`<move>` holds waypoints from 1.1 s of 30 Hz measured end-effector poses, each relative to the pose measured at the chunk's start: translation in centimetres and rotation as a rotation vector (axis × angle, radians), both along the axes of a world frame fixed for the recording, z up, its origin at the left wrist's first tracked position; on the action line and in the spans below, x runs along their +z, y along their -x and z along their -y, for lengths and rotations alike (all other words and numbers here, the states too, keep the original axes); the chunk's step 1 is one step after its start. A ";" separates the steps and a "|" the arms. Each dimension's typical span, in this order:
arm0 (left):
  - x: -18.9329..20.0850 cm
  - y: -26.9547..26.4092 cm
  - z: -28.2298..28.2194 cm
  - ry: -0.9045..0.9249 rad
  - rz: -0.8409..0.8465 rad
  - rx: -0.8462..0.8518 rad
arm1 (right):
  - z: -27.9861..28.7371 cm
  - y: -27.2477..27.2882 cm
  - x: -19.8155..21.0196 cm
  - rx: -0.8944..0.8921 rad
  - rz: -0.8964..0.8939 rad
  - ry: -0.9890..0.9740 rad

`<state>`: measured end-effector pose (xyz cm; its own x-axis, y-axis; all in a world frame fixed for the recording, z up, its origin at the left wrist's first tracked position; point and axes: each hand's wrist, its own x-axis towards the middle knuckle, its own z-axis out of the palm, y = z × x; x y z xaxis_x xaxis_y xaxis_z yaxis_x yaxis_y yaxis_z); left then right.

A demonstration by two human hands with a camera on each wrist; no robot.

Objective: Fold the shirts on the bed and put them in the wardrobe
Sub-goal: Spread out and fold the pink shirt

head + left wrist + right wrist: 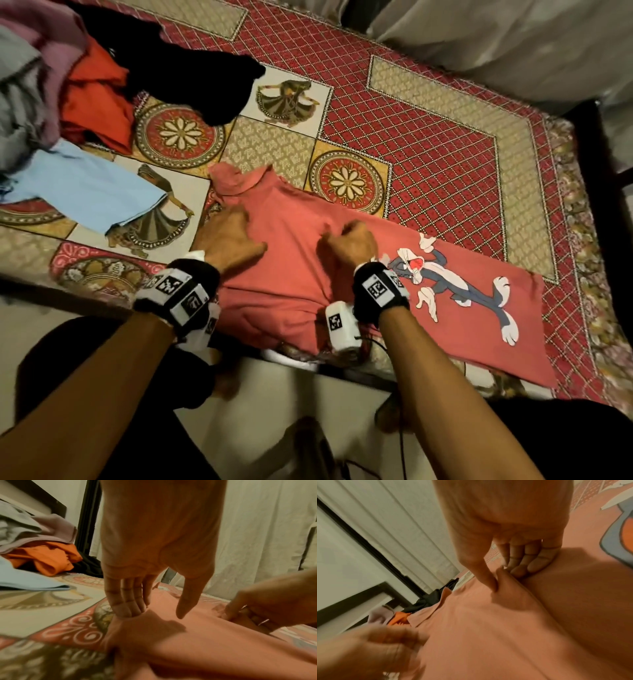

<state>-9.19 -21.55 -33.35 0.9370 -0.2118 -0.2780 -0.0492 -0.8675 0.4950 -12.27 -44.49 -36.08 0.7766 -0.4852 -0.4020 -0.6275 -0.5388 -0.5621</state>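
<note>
Bare forearms — black wristbands (178, 291) carrying white marker-printed camera blocks (339, 322).

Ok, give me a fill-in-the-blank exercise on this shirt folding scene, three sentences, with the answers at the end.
1. The cartoon print is on the ____ shirt, which lies spread on the bed.
2. The right hand pinches a ____ of that shirt's cloth between thumb and fingers.
3. The orange shirt lies in the pile between the black one and the ____ one.

Missing words: pink; fold; mauve
</note>
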 end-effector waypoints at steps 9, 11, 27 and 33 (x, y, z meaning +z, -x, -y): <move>-1.2 1.3 -3.6 -0.081 -0.110 0.066 | 1.3 -0.3 -0.1 0.001 0.095 0.075; -1.1 1.9 -3.0 -0.105 0.110 0.024 | 0.6 0.5 0.3 0.110 0.201 0.231; -5.8 3.8 -0.5 -0.204 0.236 -0.319 | -0.7 3.0 -2.5 0.795 0.203 0.504; -3.7 12.6 -0.5 0.449 0.277 0.606 | -3.7 16.2 0.8 -0.052 0.442 0.022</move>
